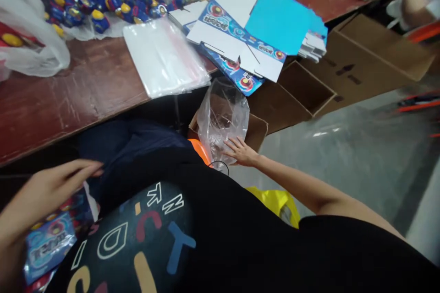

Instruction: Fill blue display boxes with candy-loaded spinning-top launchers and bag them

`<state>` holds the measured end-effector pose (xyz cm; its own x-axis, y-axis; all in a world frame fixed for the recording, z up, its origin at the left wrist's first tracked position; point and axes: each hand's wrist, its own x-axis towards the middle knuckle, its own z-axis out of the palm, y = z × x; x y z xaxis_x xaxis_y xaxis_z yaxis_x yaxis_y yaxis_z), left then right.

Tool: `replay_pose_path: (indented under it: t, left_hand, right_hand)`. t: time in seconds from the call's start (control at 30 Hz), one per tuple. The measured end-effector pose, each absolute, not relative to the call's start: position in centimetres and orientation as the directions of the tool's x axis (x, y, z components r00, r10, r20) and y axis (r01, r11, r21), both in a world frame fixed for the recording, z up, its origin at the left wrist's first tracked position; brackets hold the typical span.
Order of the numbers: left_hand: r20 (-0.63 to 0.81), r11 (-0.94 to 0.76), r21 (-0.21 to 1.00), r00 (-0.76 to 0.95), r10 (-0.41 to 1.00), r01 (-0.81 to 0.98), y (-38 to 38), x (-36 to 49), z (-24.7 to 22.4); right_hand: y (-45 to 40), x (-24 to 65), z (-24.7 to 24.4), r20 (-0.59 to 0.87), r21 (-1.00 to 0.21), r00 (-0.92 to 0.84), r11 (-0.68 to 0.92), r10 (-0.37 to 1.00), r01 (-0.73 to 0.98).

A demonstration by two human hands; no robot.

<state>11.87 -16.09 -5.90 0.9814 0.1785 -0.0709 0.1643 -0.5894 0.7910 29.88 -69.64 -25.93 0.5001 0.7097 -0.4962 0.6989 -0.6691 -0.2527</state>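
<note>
right hand [241,152], splayed, gripping nothing, touches the clear bag [224,112] ahead — a careless sweep, i judge, could drag it.

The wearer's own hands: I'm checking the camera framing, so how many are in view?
2. The left hand is at lower left, near a blue printed package; the right hand is near the middle, at the clear plastic bag. Neither is hidden.

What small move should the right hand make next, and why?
Perhaps its fingers should close on the clear plastic bag. The right hand is spread open at the bag's lower end, with no grip visible, and the bag looks loose and crumpled beside the cardboard, so a light pinch would probably steady it.
</note>
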Motion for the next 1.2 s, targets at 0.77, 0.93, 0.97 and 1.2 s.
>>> replay_pose_path:
  t: [0.77, 0.93, 0.97, 1.2]
  left_hand:
    - [-0.369, -0.744, 0.175, 0.657, -0.657, -0.645, -42.9, 42.7, -8.9]
    - [-0.15, -0.716, 0.441, 0.742, -0.653, -0.541, -44.7, 45.0, -7.7]
    - [-0.078, -0.706, 0.465, 0.769, -0.634, -0.535, -45.5, 45.4, -7.7]
    - [-0.451, -0.777, 0.232, 0.643, -0.619, -0.585, -49.6, 43.9, -11.0]
  right_hand:
    - [-84.5, 44.0, -14.2, -0.392, -0.743, 0.591, -0.621, 0.705, 0.248]
    - [-82.3, 43.8, -11.6, -0.155, -0.901, 0.401, -0.295, 0.903, 0.317]
    - [-81.7, 44.1, -11.6, -0.138, -0.916, 0.407, -0.273, 0.903, 0.296]
    - [-76.2, 45.5, -15.2, -0.607, -0.35, 0.662, -0.895, 0.441, 0.276]
